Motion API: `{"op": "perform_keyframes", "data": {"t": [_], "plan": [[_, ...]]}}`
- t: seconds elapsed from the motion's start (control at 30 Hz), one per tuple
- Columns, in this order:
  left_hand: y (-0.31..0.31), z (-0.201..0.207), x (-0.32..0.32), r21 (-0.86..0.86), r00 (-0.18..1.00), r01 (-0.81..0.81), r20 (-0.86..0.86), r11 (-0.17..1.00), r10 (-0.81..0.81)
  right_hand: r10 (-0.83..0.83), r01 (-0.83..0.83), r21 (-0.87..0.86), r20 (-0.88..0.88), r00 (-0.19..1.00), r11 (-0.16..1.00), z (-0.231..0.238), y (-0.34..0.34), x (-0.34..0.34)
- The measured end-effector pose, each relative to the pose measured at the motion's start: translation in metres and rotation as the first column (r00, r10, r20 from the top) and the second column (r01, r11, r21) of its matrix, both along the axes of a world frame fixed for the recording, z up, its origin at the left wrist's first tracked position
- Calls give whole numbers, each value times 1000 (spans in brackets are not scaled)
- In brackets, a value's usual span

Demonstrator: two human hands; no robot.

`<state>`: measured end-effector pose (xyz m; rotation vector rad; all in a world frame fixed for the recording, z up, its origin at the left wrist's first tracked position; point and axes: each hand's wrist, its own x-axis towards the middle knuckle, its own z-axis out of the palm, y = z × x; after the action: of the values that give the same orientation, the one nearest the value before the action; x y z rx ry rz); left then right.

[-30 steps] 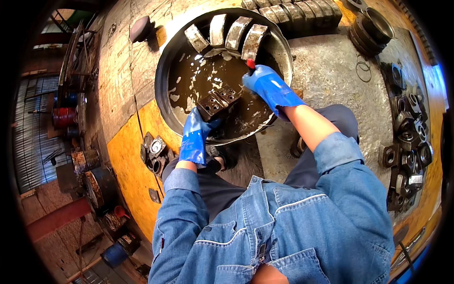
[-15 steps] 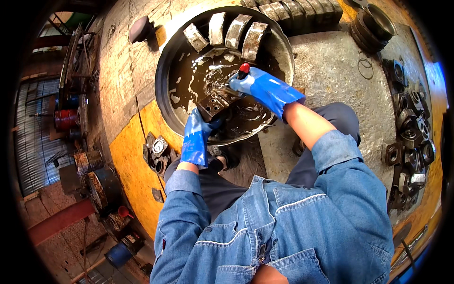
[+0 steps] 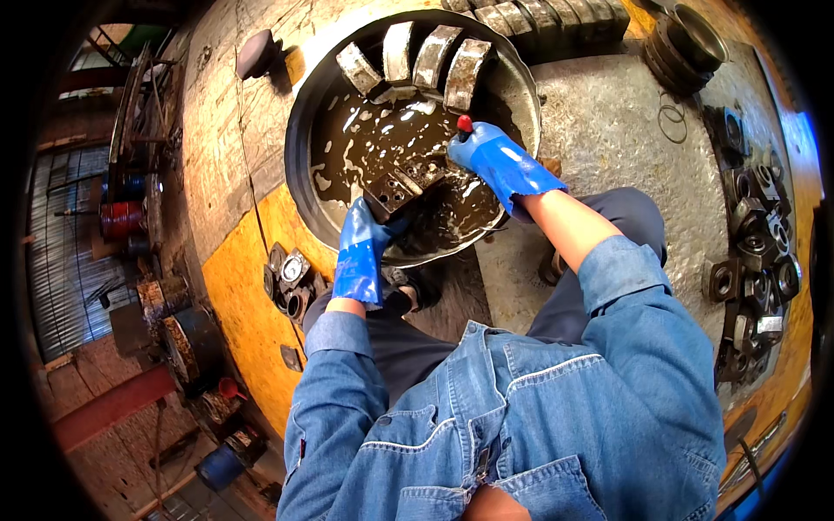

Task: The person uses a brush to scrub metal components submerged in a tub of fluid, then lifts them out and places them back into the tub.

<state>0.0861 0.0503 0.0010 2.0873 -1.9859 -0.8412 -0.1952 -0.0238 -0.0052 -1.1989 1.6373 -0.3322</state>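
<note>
A wide round metal basin (image 3: 299, 161) of murky brown liquid lies in front of me. My left hand (image 3: 360, 247), in a blue rubber glove, is closed on a dark metal block (image 3: 393, 194) with round holes, tilted at the liquid's surface near the basin's near side. My right hand (image 3: 499, 163), gloved alike, is wrapped round a red-ended handle (image 3: 465, 124) to the right of the block. The working end of that tool is hidden by the glove and the splashing. Several curved metal segments (image 3: 466, 76) lean along the basin's far wall.
More curved segments (image 3: 565, 22) stand in a row beyond the basin. Stacked metal rings (image 3: 686, 50) sit at the far right, with many square bearing-like parts (image 3: 751, 247) along the right side. Smaller metal parts (image 3: 291, 273) lie left of my knee. A dark rounded object (image 3: 257, 54) rests at far left.
My right hand has moved a little to the right with the red-ended tool, away from the block. The splash has spread into scattered foam. My left hand and the block hold nearly still.
</note>
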Motion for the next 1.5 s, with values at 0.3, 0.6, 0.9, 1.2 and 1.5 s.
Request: {"op": "perform_keyframes", "data": {"t": [0.3,0.6,0.9,1.2,1.5], "plan": [[1,15,-14,2,996,-25,-87,1000,25,-74,95,-45,336,939,994,-4,-2,-4],[-15,-11,-9,28,1000,11,-24,1000,-10,192,-58,-248,560,806,967,17,19,36],[-15,-1,-16,94,985,22,-170,995,-6,188,33,-405,493,850,914,29,9,30],[-11,-8,-6,8,998,59,-8,998,-59,243,-225,-135,139,960,965,36,2,11],[-24,10,-47,-18,984,57,-167,998,-60,35,-78,-133,-302,953,988,37,-14,-41]]}}
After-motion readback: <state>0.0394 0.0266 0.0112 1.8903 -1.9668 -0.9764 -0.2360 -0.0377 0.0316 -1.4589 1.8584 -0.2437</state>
